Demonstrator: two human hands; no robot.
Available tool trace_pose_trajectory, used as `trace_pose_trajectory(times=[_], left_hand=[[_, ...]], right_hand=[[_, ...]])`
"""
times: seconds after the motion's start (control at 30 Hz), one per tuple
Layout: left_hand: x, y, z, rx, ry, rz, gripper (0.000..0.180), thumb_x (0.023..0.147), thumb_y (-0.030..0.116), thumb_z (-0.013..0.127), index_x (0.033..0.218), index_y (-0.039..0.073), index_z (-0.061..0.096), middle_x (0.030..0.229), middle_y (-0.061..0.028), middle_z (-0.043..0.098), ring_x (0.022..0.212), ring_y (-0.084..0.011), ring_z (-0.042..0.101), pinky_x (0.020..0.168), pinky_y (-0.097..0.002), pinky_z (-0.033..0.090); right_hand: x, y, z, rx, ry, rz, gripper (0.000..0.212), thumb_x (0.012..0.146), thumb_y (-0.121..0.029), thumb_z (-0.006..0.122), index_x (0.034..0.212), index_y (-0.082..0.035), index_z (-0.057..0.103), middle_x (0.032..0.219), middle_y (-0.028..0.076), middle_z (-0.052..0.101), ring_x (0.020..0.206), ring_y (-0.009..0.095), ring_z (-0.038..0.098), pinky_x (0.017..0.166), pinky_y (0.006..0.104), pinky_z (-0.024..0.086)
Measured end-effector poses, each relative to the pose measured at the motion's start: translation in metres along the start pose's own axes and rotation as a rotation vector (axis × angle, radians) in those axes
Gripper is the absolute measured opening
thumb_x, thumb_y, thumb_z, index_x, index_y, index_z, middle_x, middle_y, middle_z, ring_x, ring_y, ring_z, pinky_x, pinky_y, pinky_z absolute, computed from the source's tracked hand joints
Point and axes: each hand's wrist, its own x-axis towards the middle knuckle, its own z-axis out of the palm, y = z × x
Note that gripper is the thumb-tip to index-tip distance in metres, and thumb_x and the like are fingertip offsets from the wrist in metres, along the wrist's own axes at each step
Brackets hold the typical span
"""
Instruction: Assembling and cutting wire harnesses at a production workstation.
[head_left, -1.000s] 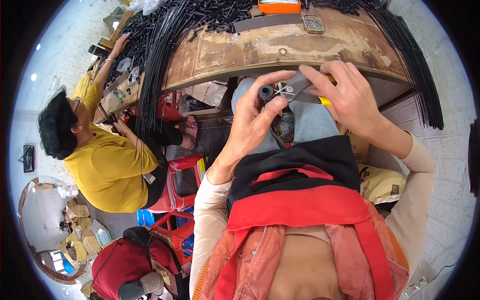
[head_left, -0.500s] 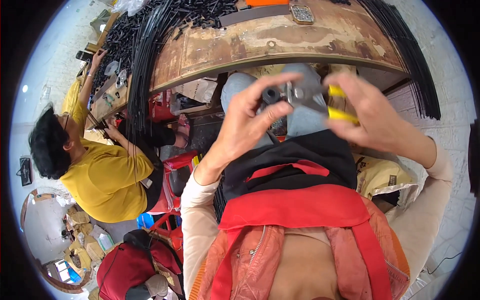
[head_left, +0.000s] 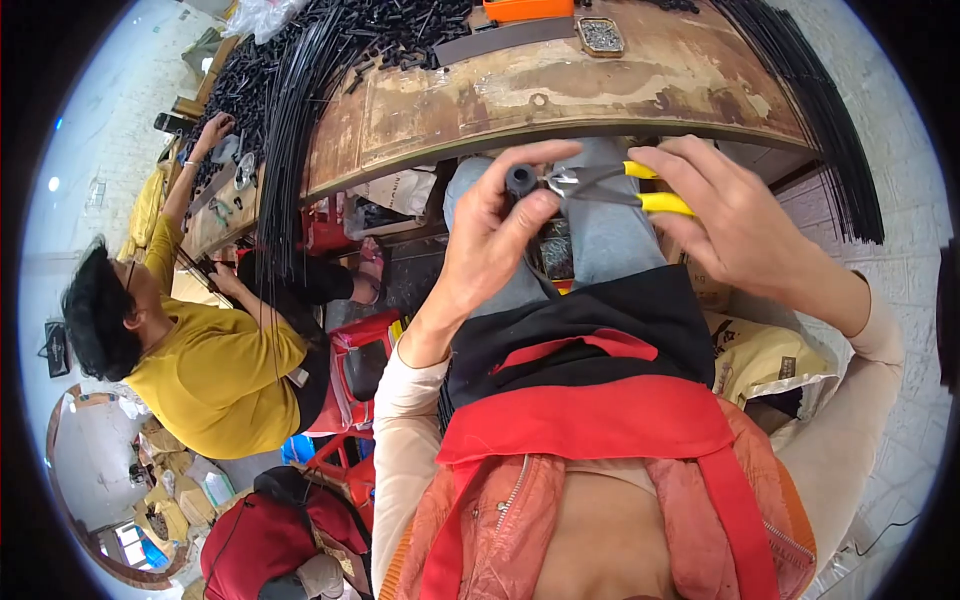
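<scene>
My left hand (head_left: 478,235) is closed around a black tubular part (head_left: 521,180), and its round hollow end faces up between thumb and fingers. My right hand (head_left: 735,215) grips pliers (head_left: 600,188) with yellow handles and dark metal jaws. The handles are spread apart in my fingers. The jaw tips meet the side of the black part near my left thumb; whether they pinch anything there is too small to tell. Both hands are above my lap, just in front of the workbench edge.
The worn wooden workbench (head_left: 430,125) bears a heap of black parts (head_left: 405,40), bundles of thin black rods (head_left: 290,130), a small tray of metal bits (head_left: 600,37) and an orange container (head_left: 528,9). On the left sits a co-worker in a yellow top (head_left: 215,375). A sack (head_left: 765,350) stands at my right.
Both hands have shifted slightly left with the black part and the pliers. The pliers' handles have turned a little. The co-worker's reaching hand has moved slightly over the heap.
</scene>
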Motion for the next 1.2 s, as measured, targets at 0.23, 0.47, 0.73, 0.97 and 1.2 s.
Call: trace_pose_trajectory(times=[0.23,0.47,0.73,0.97,1.2], left_hand=[[0.003,-0.003,-0.007,0.058,-0.051,0.013,0.044,0.098,0.032,0.056,0.129,0.001,0.055,0.084,0.0048,0.048,0.072,-0.004,0.039,0.062,-0.0187,0.033],[0.006,-0.008,0.007,0.147,0.311,-0.028,0.076,0.103,0.055,0.016,0.093,0.0,0.069,0.054,0.004,0.044,0.052,-0.0067,0.041,0.05,-0.021,0.029],[0.01,-0.007,0.005,0.077,0.418,-0.147,0.071,0.103,0.053,0.026,0.065,0.003,0.059,0.06,0.0,0.055,0.051,-0.0048,0.045,0.045,-0.0192,0.032],[0.017,-0.012,0.008,-0.015,0.525,-0.179,0.058,0.101,0.049,0.031,0.059,0.01,0.04,0.053,0.0004,0.037,0.043,-0.0074,0.03,0.04,-0.0227,0.021],[0.019,-0.013,0.007,-0.08,0.457,-0.198,0.058,0.101,0.048,0.033,0.058,0.01,0.039,0.052,0.0004,0.036,0.043,-0.0079,0.03,0.041,-0.0246,0.02]], right_hand=[[0.014,0.001,-0.005,1.222,-0.755,0.742,0.044,0.078,-0.008,0.071,0.112,-0.002,0.043,0.082,0.007,0.061,0.072,0.015,0.067,0.057,0.0291,0.049],[0.024,0.004,0.015,-0.164,0.197,-0.128,0.034,0.085,-0.018,0.065,0.111,0.001,0.052,0.079,0.011,0.058,0.068,0.02,0.06,0.062,0.0301,0.048],[0.009,-0.011,0.102,1.346,-0.283,0.485,0.033,0.102,-0.031,0.047,0.101,0.001,0.054,0.074,0.006,0.058,0.061,0.011,0.057,0.06,0.0252,0.046],[0.026,-0.002,0.055,1.124,-0.439,0.49,0.043,0.103,-0.028,0.045,0.13,0.005,0.05,0.101,0.013,0.067,0.088,0.017,0.065,0.081,0.0288,0.051],[0.027,-0.002,0.039,1.093,-0.483,0.513,0.039,0.102,-0.037,0.047,0.106,0.0,0.057,0.082,0.006,0.063,0.068,0.014,0.066,0.064,0.0259,0.051]])
